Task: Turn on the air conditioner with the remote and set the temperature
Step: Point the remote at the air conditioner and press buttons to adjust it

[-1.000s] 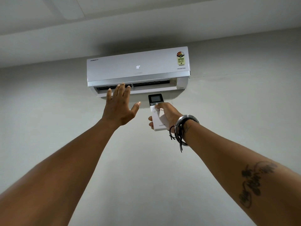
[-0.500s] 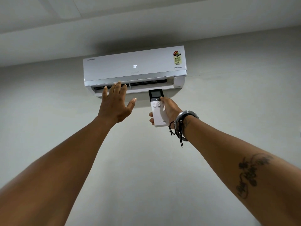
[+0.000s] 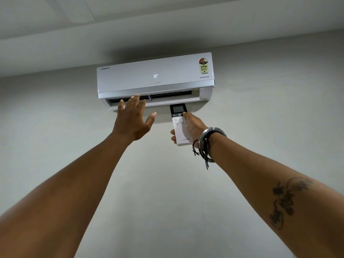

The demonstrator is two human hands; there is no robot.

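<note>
A white wall-mounted air conditioner (image 3: 141,77) hangs high on the wall, its front display lit with 18. Its lower flap stands open, showing the dark vent. My right hand (image 3: 193,125) grips a white remote (image 3: 181,131) with a dark screen at the top, pointed up at the unit; my thumb rests at the right end of the dark button strip under the screen. My left hand (image 3: 132,120) is raised with fingers spread, palm toward the vent, fingertips overlapping the flap's left part.
Grey wall (image 3: 279,127) all around the unit, with a ceiling beam (image 3: 167,28) just above it. Bracelets (image 3: 208,142) circle my right wrist, and a tattoo marks that forearm.
My thumb has slid from the white buttons up to the dark strip under the screen. Both hands sit slightly higher against the unit. The display reads 18 throughout.
</note>
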